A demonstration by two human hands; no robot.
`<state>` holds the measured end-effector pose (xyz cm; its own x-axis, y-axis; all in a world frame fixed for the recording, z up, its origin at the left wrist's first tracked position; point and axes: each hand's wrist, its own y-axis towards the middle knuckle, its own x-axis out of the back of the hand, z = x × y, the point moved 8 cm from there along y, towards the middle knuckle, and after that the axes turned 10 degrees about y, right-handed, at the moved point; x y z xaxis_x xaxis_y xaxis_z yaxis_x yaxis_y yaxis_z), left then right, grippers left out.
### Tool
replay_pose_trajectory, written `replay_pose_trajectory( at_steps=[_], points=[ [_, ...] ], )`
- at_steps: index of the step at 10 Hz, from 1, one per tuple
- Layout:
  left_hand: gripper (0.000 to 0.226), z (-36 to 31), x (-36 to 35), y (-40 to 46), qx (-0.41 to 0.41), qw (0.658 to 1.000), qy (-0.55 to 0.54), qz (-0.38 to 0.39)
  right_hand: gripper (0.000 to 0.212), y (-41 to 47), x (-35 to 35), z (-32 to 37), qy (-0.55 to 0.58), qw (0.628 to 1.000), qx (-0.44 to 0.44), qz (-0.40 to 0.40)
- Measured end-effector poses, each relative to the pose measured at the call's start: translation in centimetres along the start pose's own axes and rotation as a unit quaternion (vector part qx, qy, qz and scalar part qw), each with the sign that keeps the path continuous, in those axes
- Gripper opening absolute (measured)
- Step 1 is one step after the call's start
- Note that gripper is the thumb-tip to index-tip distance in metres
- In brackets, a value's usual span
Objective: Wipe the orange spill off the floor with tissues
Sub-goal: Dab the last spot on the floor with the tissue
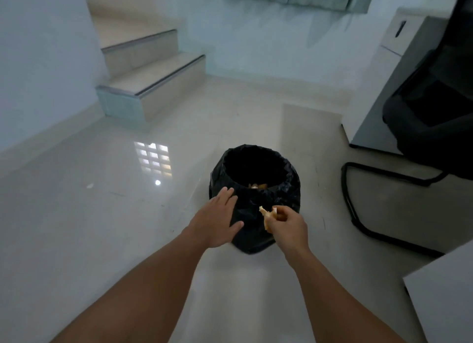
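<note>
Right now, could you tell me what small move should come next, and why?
Probably lift the right hand forward over the bin opening and let go: it pinches a stained tissue just short of the rim, while the left hand rests on the bin's side.

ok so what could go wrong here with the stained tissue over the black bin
1. The right hand pinches the orange-stained crumpled tissue short of the opening of the black bag-lined bin; released here, it might land on the glossy tiled floor.
2. The left hand only rests flat against the bin's side, so a nudge could tip the bin.
</note>
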<state>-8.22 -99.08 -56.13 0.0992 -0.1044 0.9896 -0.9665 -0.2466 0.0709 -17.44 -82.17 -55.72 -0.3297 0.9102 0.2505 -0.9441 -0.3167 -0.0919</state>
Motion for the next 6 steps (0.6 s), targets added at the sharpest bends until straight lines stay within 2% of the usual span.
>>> replay_pose_trajectory(
  at_steps=[3, 4, 5, 6],
  points=[
    [0.073, 1.8, 0.0, 9.9, -0.004, 1.0, -0.013, -0.003, 0.005, 9.1, -1.5, 3.1, -0.019, 0.998, -0.012, -0.065],
    [0.074, 2.1, -1.4, 11.9, -0.014, 1.0, -0.008, 0.001, 0.007, 11.8, -2.4, 3.1, 0.007, 0.998, -0.009, -0.057],
    [0.077, 2.6, -3.2, 13.6, -0.013, 1.0, 0.003, 0.019, 0.032, 13.5, -1.8, 1.9, 0.063, 0.997, -0.017, -0.047],
    [0.081, 2.3, -4.4, 14.7, -0.019, 1.0, 0.005, 0.024, 0.046, 13.7, 0.0, 2.3, 0.095, 0.995, 0.003, -0.006]
  ],
)
